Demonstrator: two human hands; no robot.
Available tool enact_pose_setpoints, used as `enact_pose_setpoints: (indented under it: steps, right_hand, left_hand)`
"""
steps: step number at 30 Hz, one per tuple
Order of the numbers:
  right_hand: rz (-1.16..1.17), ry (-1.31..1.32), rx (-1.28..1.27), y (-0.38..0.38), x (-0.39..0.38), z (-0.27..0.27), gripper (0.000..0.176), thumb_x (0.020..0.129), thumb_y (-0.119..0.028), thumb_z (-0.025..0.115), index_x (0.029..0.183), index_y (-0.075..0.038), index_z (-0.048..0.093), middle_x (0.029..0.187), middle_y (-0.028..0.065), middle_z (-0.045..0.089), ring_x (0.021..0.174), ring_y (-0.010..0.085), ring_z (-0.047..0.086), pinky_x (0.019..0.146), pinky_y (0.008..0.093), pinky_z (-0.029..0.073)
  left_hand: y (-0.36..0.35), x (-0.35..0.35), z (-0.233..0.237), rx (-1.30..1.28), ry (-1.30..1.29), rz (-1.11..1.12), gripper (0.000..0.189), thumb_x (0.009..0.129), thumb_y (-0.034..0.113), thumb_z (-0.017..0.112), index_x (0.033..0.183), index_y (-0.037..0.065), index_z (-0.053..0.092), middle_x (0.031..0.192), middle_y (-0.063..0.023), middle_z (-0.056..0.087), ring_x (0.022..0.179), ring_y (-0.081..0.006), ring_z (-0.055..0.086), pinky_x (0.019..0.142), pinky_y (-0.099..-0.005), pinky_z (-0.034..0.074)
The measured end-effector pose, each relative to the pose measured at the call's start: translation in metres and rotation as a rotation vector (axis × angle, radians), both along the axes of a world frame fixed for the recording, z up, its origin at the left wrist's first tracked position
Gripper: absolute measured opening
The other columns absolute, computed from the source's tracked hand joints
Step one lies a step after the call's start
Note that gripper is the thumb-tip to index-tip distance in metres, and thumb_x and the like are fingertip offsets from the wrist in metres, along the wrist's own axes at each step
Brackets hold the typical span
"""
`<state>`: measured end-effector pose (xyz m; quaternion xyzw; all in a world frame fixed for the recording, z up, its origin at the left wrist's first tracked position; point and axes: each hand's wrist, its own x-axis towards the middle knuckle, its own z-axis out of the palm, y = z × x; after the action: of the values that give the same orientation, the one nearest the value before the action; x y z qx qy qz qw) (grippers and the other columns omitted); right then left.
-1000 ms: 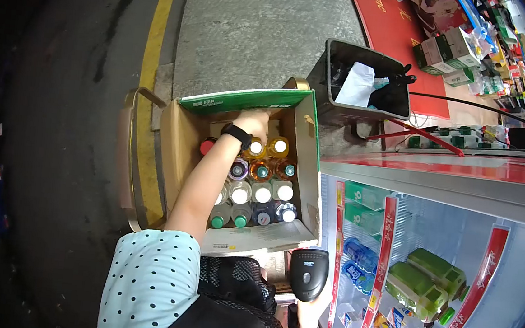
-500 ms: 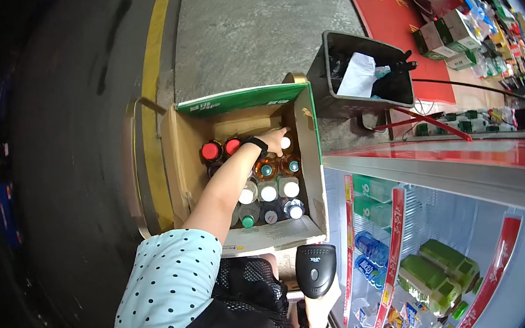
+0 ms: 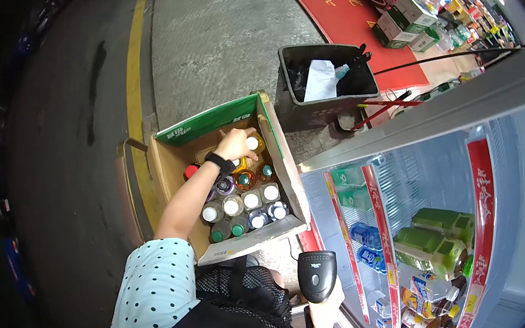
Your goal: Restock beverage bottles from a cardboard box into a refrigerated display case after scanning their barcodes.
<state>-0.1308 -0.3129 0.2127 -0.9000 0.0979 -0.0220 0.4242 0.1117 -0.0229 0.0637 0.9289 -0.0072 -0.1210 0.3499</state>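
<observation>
White-capped yellow bottle (image 3: 252, 143) stands in a cardboard box (image 3: 207, 123) just beside the left hand (image 3: 236, 145), whose grip cannot be told; the right hand (image 3: 327, 302) clasps a black scanner (image 3: 316, 275).

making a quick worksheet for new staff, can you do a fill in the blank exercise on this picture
The black scanner is in the person's ____ hand. The left hand is inside a cardboard box holding capped ____. The band on the left wrist is coloured ____. The large sheet in the bin is coloured ____.

Missing words: right; bottles; black; white.
</observation>
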Motion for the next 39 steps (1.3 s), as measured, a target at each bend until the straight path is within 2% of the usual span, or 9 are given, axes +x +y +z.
enact_pose_setpoints:
  steps: [7, 9, 13, 16, 21, 23, 29, 33, 39]
  right_hand:
    - [0.000, 0.008, 0.005, -0.013, -0.017, 0.008, 0.030, 0.065, -0.012, 0.069, 0.090, 0.000, 0.057, 0.077, 0.0125, 0.060, 0.069, 0.0216, 0.059, 0.064, 0.0304, 0.046]
    - [0.005, 0.000, 0.006, -0.016, -0.025, 0.011, 0.029, 0.066, -0.012, 0.068, 0.090, 0.000, 0.057, 0.077, 0.0124, 0.061, 0.069, 0.0205, 0.059, 0.064, 0.0298, 0.046]
    - [0.004, -0.046, -0.019, -0.028, -0.039, 0.019, 0.028, 0.067, -0.011, 0.067, 0.091, 0.000, 0.058, 0.077, 0.0122, 0.062, 0.069, 0.0182, 0.059, 0.064, 0.0285, 0.046]
    - [0.000, -0.188, 0.053, -0.042, -0.055, 0.025, 0.022, 0.067, -0.007, 0.066, 0.087, -0.001, 0.059, 0.074, 0.0084, 0.062, 0.064, 0.0157, 0.058, 0.060, 0.0268, 0.045]
    - [0.064, -0.044, 0.188, -0.098, -0.104, 0.045, 0.038, 0.064, -0.003, 0.070, 0.099, -0.001, 0.056, 0.089, 0.0080, 0.061, 0.079, 0.0160, 0.058, 0.072, 0.0287, 0.045]
    - [0.039, -0.095, 0.274, -0.122, -0.128, 0.049, 0.039, 0.064, -0.004, 0.070, 0.100, -0.001, 0.055, 0.090, 0.0082, 0.061, 0.080, 0.0162, 0.058, 0.072, 0.0287, 0.045]
    - [-0.026, -0.180, 0.503, -0.172, -0.201, 0.062, 0.043, 0.064, -0.005, 0.071, 0.103, 0.000, 0.053, 0.093, 0.0086, 0.061, 0.083, 0.0167, 0.058, 0.074, 0.0288, 0.045]
    - [-0.107, -0.285, 0.586, -0.185, -0.241, 0.060, 0.046, 0.064, -0.005, 0.072, 0.105, 0.000, 0.052, 0.095, 0.0090, 0.060, 0.084, 0.0170, 0.058, 0.075, 0.0289, 0.045]
    - [-0.355, -0.563, 0.633, -0.190, -0.292, 0.062, 0.050, 0.064, -0.007, 0.073, 0.108, 0.000, 0.050, 0.098, 0.0094, 0.060, 0.087, 0.0175, 0.058, 0.077, 0.0290, 0.045]
  left_hand:
    - [0.018, -0.073, 0.167, -0.588, -0.095, 0.170, 0.067, 0.055, 0.022, 0.080, 0.112, 0.001, 0.052, 0.098, -0.0047, 0.061, 0.088, -0.0080, 0.056, 0.079, -0.0228, 0.043]
    - [0.019, -0.098, 0.203, -0.533, -0.170, 0.145, 0.066, 0.056, 0.017, 0.079, 0.113, -0.001, 0.051, 0.098, -0.0050, 0.060, 0.089, -0.0089, 0.055, 0.081, -0.0239, 0.043]
    - [-0.004, -0.140, 0.212, -1.167, -0.474, 0.183, 0.079, 0.063, 0.035, 0.069, 0.125, 0.000, 0.035, 0.120, -0.0203, 0.045, 0.108, -0.0314, 0.048, 0.092, -0.0412, 0.040]
    - [-0.059, -0.148, 0.217, -1.746, -0.486, 0.181, 0.077, 0.072, 0.050, 0.051, 0.128, 0.002, 0.027, 0.111, -0.0193, 0.048, 0.103, -0.0326, 0.048, 0.097, -0.0434, 0.034]
    - [-0.158, -0.185, 0.224, -1.903, -0.220, 0.445, 0.064, 0.076, 0.059, 0.038, 0.111, 0.007, 0.044, 0.087, -0.0102, 0.052, 0.082, -0.0228, 0.050, 0.065, -0.0389, 0.043]
    - [-0.205, -0.206, 0.240, -2.098, -0.059, -0.002, 0.068, 0.074, 0.059, 0.037, 0.116, 0.006, 0.040, 0.094, -0.0162, 0.051, 0.084, -0.0289, 0.052, 0.073, -0.0453, 0.044]
    - [-0.288, -0.231, 0.273, -2.115, -0.102, -0.656, 0.081, 0.064, 0.059, 0.055, 0.121, 0.005, 0.034, 0.084, -0.0165, 0.052, 0.080, -0.0272, 0.050, 0.063, -0.0409, 0.043]
    - [-0.316, -0.250, 0.298, -2.071, -0.078, -0.860, 0.072, 0.053, 0.055, 0.071, 0.100, 0.009, 0.042, 0.085, -0.0136, 0.051, 0.080, -0.0289, 0.050, 0.062, -0.0407, 0.044]
    - [-0.375, -0.294, 0.357, -1.911, -0.312, -1.149, 0.065, 0.055, 0.036, 0.078, 0.102, 0.008, 0.042, 0.092, -0.0165, 0.051, 0.083, -0.0306, 0.054, 0.069, -0.0438, 0.049]
